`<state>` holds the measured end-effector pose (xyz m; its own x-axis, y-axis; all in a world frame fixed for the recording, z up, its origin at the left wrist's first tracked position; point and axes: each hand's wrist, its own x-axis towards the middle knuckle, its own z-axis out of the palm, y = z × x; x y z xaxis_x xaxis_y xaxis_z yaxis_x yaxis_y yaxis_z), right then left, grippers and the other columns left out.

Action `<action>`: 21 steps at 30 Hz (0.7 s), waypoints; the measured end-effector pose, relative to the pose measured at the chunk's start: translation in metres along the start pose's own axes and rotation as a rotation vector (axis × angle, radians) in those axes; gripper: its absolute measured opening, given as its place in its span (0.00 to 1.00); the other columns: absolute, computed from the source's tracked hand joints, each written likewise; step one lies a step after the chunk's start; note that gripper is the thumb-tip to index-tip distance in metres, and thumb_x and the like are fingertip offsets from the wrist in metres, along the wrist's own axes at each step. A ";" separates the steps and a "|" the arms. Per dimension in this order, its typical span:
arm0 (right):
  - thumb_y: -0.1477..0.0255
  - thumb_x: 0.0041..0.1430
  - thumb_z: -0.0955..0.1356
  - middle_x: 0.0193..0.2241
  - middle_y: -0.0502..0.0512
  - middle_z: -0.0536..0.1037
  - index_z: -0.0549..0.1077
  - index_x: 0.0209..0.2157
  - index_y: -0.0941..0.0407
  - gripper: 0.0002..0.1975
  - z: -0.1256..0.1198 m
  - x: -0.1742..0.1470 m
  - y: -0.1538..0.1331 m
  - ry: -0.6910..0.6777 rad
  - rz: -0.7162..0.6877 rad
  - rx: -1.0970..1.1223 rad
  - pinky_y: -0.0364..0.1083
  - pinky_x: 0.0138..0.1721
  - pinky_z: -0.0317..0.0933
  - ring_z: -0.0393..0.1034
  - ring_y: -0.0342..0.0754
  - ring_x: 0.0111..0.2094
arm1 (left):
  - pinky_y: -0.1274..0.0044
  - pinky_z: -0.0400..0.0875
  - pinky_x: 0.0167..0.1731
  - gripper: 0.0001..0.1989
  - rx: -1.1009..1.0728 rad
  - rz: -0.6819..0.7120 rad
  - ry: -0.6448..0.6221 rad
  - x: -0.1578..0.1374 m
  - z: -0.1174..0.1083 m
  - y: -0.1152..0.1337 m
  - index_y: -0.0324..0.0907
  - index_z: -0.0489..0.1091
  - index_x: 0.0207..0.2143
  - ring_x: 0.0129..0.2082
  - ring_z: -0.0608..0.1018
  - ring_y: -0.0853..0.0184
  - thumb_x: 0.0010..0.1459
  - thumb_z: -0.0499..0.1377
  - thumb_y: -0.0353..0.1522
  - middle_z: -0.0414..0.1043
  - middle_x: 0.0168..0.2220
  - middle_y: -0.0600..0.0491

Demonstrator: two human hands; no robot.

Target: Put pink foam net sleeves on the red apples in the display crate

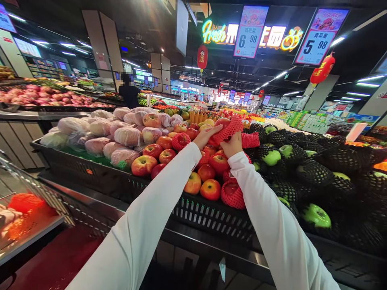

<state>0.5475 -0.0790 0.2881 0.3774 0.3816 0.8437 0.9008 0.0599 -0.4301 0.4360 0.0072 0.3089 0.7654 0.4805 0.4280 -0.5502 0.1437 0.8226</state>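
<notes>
Above the middle of the fruit display, my left hand [207, 137] has its fingers closed against a red apple [223, 122]. My right hand [232, 143] grips a red foam net [235, 125], which partly covers that apple's right side. Part of the apple is hidden behind the net and my fingers. Just right of my right hand lies another red foam net [250, 139]. Below both hands, loose red apples [211, 189] fill a black crate [208, 213], some of them in red nets like the netted apple [232, 194] at the front edge.
Wrapped pale fruit [128, 137] is piled on the left, green apples [316, 215] in black nets on the right. A shopping cart [36, 189] with an orange-red net bag [28, 213] stands at lower left. A person in dark clothing [129, 95] is farther back.
</notes>
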 end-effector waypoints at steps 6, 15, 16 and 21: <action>0.71 0.36 0.78 0.48 0.66 0.73 0.68 0.43 0.59 0.30 0.001 0.000 -0.009 0.020 0.060 0.136 0.63 0.61 0.58 0.67 0.62 0.53 | 0.78 0.69 0.23 0.15 -0.065 -0.018 0.226 -0.002 0.001 0.004 0.42 0.75 0.40 0.23 0.76 0.66 0.58 0.63 0.44 0.76 0.27 0.54; 0.74 0.38 0.73 0.44 0.60 0.75 0.68 0.42 0.57 0.25 0.003 0.000 -0.009 0.068 0.103 0.304 0.61 0.57 0.63 0.71 0.57 0.48 | 0.79 0.70 0.34 0.15 -0.013 0.149 -0.030 0.006 -0.009 -0.003 0.40 0.73 0.32 0.31 0.77 0.68 0.40 0.68 0.37 0.76 0.30 0.56; 0.73 0.37 0.74 0.45 0.60 0.75 0.68 0.42 0.56 0.26 0.001 -0.001 -0.010 0.066 0.085 0.286 0.61 0.57 0.63 0.71 0.57 0.48 | 0.78 0.71 0.38 0.15 0.021 0.178 -0.081 0.007 -0.010 -0.004 0.39 0.74 0.32 0.34 0.78 0.66 0.39 0.68 0.36 0.77 0.32 0.55; 0.71 0.33 0.74 0.43 0.59 0.74 0.67 0.37 0.54 0.25 -0.004 -0.003 -0.015 0.110 0.097 0.139 0.65 0.59 0.59 0.68 0.61 0.51 | 0.75 0.68 0.50 0.14 0.098 0.213 -0.146 0.014 -0.015 -0.009 0.39 0.77 0.32 0.46 0.78 0.61 0.42 0.66 0.38 0.79 0.38 0.51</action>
<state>0.5336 -0.0852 0.2934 0.4887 0.2893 0.8231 0.8239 0.1573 -0.5445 0.4470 0.0257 0.3017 0.6800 0.3600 0.6388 -0.6742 -0.0353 0.7377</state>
